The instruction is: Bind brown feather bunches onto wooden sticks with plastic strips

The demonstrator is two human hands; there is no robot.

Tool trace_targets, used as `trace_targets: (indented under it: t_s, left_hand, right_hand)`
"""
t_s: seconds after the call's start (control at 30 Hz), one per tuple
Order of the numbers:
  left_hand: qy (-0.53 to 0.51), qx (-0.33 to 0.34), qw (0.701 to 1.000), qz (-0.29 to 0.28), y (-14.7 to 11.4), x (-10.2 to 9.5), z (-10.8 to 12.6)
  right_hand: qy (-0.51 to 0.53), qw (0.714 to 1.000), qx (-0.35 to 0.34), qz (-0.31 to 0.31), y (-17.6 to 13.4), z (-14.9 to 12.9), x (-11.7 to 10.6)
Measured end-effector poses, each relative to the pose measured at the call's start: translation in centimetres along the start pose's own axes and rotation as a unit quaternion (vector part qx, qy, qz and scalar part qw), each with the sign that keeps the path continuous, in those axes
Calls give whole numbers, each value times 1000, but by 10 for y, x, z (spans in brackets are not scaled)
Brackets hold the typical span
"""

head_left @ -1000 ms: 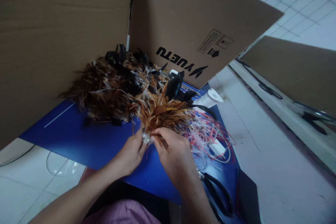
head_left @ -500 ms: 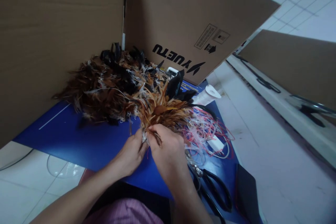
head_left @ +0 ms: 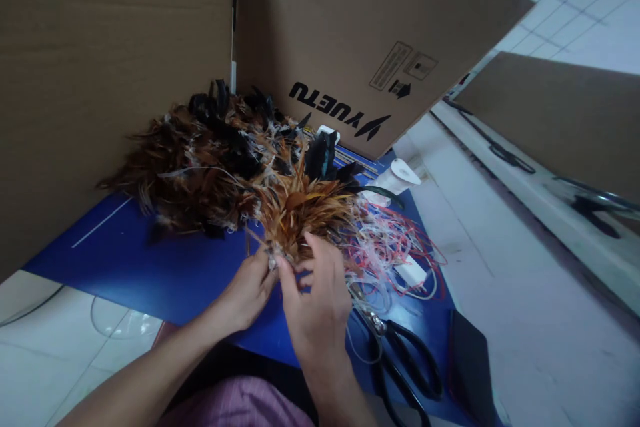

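Note:
A bundle of orange-brown feathers (head_left: 305, 210) with dark tips fans out away from me, its pale bound base toward my body. My left hand (head_left: 253, 287) is closed around that base. My right hand (head_left: 317, 290) has its thumb at the base and its other fingers spread apart beside the feathers; whether a strand lies under the thumb is too small to see. Behind and to the left lies a big heap of brown and black feathers (head_left: 185, 173). A tangle of red and white strings (head_left: 387, 240) lies right of the bundle.
Black-handled scissors (head_left: 407, 353) lie at the right front of the blue table (head_left: 165, 267), beside a dark phone-like slab (head_left: 469, 363). A white spool (head_left: 397, 177) and a white adapter-like block (head_left: 411, 271) are farther back. Cardboard panels (head_left: 360, 27) stand behind and left.
My right hand has opened its fingers from a pinch and turned slightly, its thumb still at the base. The feather bundle has shifted a little left. My left hand keeps its hold.

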State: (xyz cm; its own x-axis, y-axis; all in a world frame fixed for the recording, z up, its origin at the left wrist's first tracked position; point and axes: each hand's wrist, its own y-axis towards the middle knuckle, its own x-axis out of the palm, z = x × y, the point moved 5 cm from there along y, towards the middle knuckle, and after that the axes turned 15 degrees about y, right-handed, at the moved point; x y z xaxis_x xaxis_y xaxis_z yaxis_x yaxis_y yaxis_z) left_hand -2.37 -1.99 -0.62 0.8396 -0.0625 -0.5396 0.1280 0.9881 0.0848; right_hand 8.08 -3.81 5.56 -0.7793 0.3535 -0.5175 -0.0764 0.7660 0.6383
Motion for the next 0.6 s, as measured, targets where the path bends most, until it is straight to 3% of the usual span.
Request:
trace_targets:
  t_s: [0.17, 0.23, 0.3, 0.37, 0.47, 0.6]
  left_hand:
    - [21, -5, 1000, -10, 1, 1, -4]
    - [25, -12, 1000, -14, 2, 2, -5]
    - [23, -28, 999, -9, 2, 2, -6]
    - [19, -45, 999, -7, 2, 2, -6]
    - [16, -52, 998, -10, 0, 2, -5]
    - [24, -32, 999, 3, -2, 0, -1]
  right_hand:
    - [-5, 996, -24, 89, -17, -8, -26]
    - [2, 997, -8, 80, -25, -5, -27]
    - [38, 997, 61, 19, -34, 6, -18]
    - [95, 980, 171, -33, -41, 21, -5]
    - [190, 931, 308, -38, -45, 37, 11]
    - [236, 900, 365, -23, -40, 44, 21]
